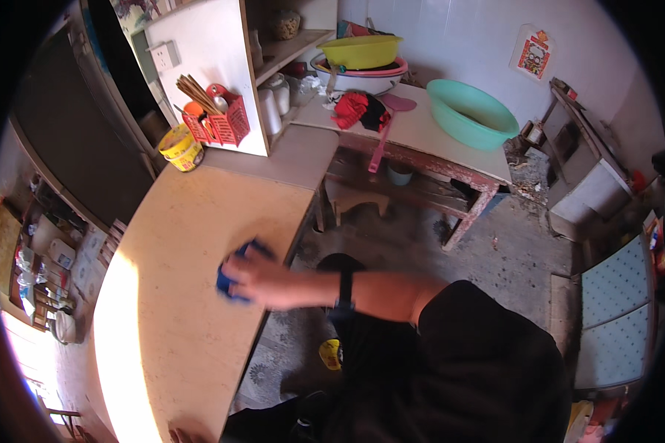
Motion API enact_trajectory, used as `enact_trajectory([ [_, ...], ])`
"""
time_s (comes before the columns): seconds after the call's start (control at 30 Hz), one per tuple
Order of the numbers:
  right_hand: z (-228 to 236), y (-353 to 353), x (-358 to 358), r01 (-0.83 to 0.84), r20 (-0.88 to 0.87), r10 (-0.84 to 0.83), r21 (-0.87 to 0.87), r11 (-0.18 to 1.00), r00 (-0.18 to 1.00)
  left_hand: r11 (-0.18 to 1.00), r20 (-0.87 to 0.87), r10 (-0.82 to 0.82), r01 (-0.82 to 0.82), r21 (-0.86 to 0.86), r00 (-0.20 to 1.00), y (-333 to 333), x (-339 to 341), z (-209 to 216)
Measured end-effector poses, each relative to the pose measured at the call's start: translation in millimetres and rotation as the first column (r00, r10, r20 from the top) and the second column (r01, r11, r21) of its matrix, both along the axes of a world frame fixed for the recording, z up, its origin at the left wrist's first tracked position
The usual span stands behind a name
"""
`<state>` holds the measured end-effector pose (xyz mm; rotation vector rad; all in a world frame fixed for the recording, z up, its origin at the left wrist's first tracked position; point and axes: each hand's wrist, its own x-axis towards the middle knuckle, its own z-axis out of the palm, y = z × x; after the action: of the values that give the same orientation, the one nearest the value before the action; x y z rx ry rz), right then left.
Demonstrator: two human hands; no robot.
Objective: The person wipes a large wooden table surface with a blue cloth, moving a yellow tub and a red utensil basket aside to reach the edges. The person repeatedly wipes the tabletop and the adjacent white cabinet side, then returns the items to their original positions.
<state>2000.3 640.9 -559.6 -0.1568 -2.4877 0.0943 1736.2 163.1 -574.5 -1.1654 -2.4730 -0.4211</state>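
Observation:
My right hand (262,280) presses a blue cloth (224,283) onto the tan tabletop (192,221), near the edge on my side. Both hand and cloth are blurred by motion. The fingers curl over the cloth, which sticks out beyond them at the top and left. A dark band circles the right wrist. At the lower edge of the picture, only the fingers of my left hand (182,436) show, resting on the tabletop with nothing visible under them.
At the table's far end stand a yellow tub (181,150) and a red basket (229,124) of chopsticks on the cabinet side. Beyond, a side table (414,118) holds a green basin (469,114), stacked basins and a pink fly swatter (380,151). Sunlight strikes the left table edge.

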Motion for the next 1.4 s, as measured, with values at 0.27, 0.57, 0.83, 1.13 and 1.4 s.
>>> enact_trajectory([
  [0.27, -16.3, 111.8, 72.0, 0.654, 0.216, -0.618, -0.195, 0.731, 0.756, 0.993, 0.095, 0.097, -0.091, -0.069, 0.991, 4.3, -6.7, -8.0],
  [0.57, -21.2, -134.4, -8.2, 0.102, 0.127, -0.068, -0.285, 0.953, 0.990, 0.981, 0.085, 0.148, -0.135, -0.138, 0.985, 3.6, 1.1, 1.3],
  [0.83, -21.4, -163.8, -28.5, -0.246, 0.035, 0.261, -0.237, 0.940, 0.965, 0.982, 0.085, 0.130, -0.117, -0.148, 0.988, 3.1, 1.2, 3.3],
  [1.13, 3.1, -33.4, 33.6, 0.157, 0.154, -0.136, -0.130, 0.979, 0.979, 0.988, 0.076, 0.123, -0.115, -0.106, 0.990, 2.5, 2.6, 3.5],
  [1.4, -3.8, 31.9, 44.2, 0.509, 0.267, -0.460, -0.155, 0.847, 0.847, 0.990, 0.050, 0.128, -0.124, -0.062, 0.991, 9.0, 6.7, 9.1],
])
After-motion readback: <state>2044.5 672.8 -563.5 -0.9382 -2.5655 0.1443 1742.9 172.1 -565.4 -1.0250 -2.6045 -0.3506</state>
